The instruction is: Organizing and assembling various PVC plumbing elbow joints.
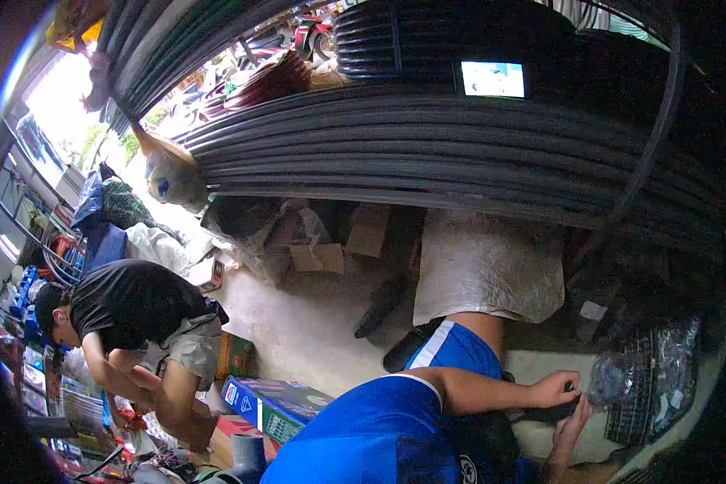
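Head view: wearer in blue shirt point(379, 436) and blue shorts point(452, 347), seated on floor point(315, 323). Left hand point(555, 389) fingers curled, pinching edge of clear plastic bag point(613, 383) with dark small parts inside; bag sits at lower right, just beside stack of similar packets point(661, 379). Right hand point(571, 423) below left, fingers stretched toward same bag; whether it grips, cannot tell. Big coil of black cable point(460, 145) arcs overhead. Second person in black shirt point(133, 298) crouches at left near blue box point(278, 403)
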Available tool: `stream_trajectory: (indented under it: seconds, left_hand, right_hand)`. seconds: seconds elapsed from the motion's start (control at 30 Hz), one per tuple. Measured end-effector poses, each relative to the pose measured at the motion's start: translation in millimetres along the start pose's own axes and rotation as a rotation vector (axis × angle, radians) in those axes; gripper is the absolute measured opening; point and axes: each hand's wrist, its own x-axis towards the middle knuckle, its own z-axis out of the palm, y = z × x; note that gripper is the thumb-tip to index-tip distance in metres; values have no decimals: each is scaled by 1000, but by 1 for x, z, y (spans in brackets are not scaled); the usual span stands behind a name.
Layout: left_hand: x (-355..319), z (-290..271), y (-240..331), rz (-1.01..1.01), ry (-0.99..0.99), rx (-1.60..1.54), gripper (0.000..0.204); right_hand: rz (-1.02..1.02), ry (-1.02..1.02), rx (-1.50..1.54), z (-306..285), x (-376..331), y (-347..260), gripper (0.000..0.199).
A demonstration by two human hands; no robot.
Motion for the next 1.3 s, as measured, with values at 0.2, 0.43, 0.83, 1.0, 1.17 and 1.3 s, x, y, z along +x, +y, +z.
stream_trajectory:
  seconds: [0.2,0.43,0.83,1.0,1.17,1.3]
  left_hand:
    - [5,-11,-12,-350,156,-377,25]
    - [14,-15,-26,-588,44,-390,43]
    - [7,-7,-28,-212,133,-77,33]
    - [25,-33,-21,-506,239,-397,32]
    - [23,-40,-12,-661,72,-1097,42]
    - [19,-21,-33,-268,-357,-799,19]
  right_hand:
    - [-324,332,-332,68,-34,-37,40]
    - [-597,275,-826,47,-22,-6,42]
    - [347,128,285,41,-33,-34,25]
    - [12,115,210,-31,-26,6,39]
    - [52,-84,95,0,-37,-29,63]
    - [-151,20,-356,-3,-16,0,77]
